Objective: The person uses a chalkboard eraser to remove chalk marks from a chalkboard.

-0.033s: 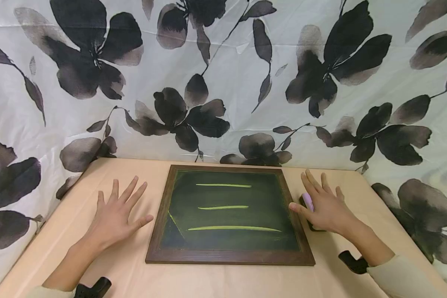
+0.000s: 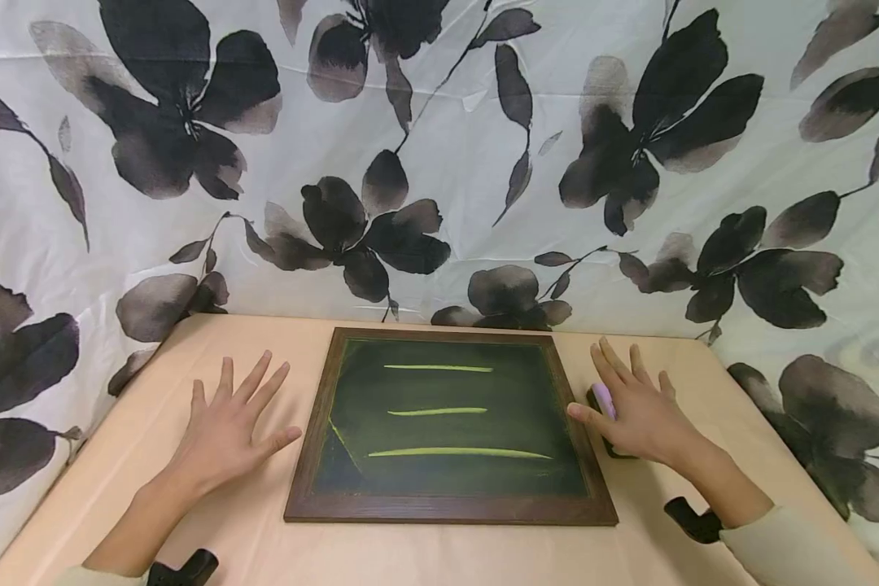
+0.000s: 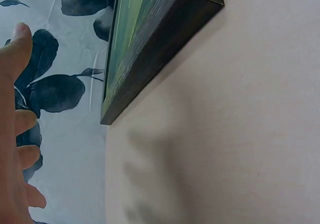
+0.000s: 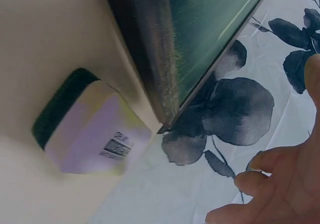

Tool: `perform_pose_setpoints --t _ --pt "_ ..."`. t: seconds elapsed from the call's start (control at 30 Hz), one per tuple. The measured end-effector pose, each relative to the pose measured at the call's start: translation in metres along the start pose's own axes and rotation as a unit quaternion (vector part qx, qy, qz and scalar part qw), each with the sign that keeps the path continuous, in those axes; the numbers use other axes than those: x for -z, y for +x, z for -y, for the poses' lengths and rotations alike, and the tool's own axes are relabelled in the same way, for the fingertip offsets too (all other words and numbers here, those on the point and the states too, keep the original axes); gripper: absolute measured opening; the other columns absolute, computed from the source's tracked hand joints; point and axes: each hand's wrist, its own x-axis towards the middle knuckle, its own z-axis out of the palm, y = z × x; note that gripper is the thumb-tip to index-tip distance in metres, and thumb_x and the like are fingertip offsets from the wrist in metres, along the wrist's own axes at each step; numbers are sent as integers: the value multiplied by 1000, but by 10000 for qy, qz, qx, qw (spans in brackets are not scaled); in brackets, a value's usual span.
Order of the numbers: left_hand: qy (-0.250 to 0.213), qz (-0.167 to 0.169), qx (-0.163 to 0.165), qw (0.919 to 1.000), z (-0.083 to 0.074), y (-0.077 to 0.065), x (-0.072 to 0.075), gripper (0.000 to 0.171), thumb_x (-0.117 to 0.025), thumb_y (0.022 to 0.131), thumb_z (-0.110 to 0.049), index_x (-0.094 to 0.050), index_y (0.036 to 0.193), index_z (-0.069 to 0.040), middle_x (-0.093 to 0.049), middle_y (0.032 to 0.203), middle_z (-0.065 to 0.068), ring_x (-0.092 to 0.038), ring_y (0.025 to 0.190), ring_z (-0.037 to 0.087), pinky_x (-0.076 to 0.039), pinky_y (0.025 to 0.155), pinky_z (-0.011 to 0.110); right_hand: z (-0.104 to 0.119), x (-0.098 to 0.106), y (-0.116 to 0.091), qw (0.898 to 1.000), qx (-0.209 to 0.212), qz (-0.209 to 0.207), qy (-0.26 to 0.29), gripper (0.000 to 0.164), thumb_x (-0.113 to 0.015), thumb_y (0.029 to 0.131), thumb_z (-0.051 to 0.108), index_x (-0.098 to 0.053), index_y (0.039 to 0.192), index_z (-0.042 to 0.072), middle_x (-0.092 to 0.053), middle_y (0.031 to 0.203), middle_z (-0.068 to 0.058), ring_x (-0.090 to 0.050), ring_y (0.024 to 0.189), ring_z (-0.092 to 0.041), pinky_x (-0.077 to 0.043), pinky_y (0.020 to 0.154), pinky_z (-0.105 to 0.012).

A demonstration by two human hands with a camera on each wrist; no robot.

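A small chalkboard [image 2: 447, 472] in a brown wooden frame [image 2: 450, 509] lies on the table between my hands. Three yellow-green chalk lines [image 2: 436, 412] run across it, and a short slanted mark is near its left edge. My left hand [image 2: 220, 431] is held left of the frame with fingers spread, holding nothing; its shadow falls on the tabletop in the left wrist view. Fingers also spread, my right hand [image 2: 640, 411] hovers over a chalkboard eraser [image 4: 95, 134], partly hiding it in the head view. The eraser has a lilac body with a printed label and a dark green pad.
The table [image 2: 381, 553] has a pale wood-coloured top. Behind it and along its sides hangs a white cloth [image 2: 476, 179] printed with dark flowers. Dark devices are strapped at the left wrist [image 2: 183, 567] and the right wrist [image 2: 692, 519].
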Motion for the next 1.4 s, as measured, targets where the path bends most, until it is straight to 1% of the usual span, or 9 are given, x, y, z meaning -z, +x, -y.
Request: perform_pose_setpoints --t 0.17,0.5,0.6,0.77,0.93,1.03,1.2,1.3,1.4 --pt "-76 116 85 9999 0 -1 -3 84 -58 84 -63 -35 149 -17 -25 155 13 -14 132 60 -11 91 81 -2 -3 -5 9999 -83 12 -62 94 -49 90 62 -13 153 3 -11 158 -19 -2 138 -52 -4 92 -80" --pt "-407 -131 73 9991 2 -2 -8 83 -62 84 -58 -33 150 -18 -27 155 13 -16 132 60 -13 90 81 -4 -3 -12 9997 -118 -198 20 92 -52 90 60 -13 154 6 -8 158 -19 -4 138 -52 -6 92 -80" --pt "-546 -105 71 9984 3 -2 -11 83 -62 85 -57 -29 152 -20 -25 156 12 -15 132 60 -14 91 80 -5 -5 -14 9993 -183 -234 223 91 -53 90 58 -11 155 9 -7 157 -21 -3 138 -52 -6 92 -80" --pt "-837 -107 73 9964 1 1 -16 83 -61 86 -54 -25 154 -24 -23 157 10 -12 136 55 -13 94 78 -7 -9 -11 9957 -263 -522 722 88 -56 91 51 -13 155 9 -11 156 -24 -8 138 -53 -11 91 -80" --pt "-1384 89 121 9903 -7 1 -27 81 -61 88 -52 -27 153 -19 -23 156 13 -9 137 54 -11 96 77 -12 -21 -10 9910 -537 -576 1081 88 -56 91 50 -15 153 3 -14 154 -28 -17 134 -57 -19 87 -81" --pt "-1691 186 202 9852 -12 1 -33 79 -62 88 -48 -28 153 -16 -22 156 13 -8 138 53 -10 98 75 -17 -30 -13 9864 -776 -549 1341 88 -55 92 49 -15 152 0 -15 152 -31 -19 133 -56 -20 90 -79" --pt "-1783 290 144 9834 -14 1 -44 79 -62 88 -48 -30 152 -15 -22 157 12 -8 139 52 -9 100 73 -20 -48 -17 9814 -1089 -536 1488 90 -57 92 50 -20 148 -8 -19 148 -38 -24 130 -58 -26 92 -75" --pt "-1890 236 81 9817 -12 1 -49 77 -62 89 -46 -31 151 -14 -24 156 11 -10 139 50 -9 101 73 -21 -54 -17 9786 -1245 -735 1467 88 -59 91 48 -24 145 -12 -26 143 -39 -35 122 -57 -35 85 -72" --pt "-2210 118 101 9751 -10 -2 -55 71 -60 92 -41 -32 151 -13 -27 155 13 -13 138 50 -6 101 73 -23 -57 -16 9722 -1390 -954 1624 84 -61 92 42 -26 142 -16 -33 136 -41 -47 106 -51 -42 77 -60"
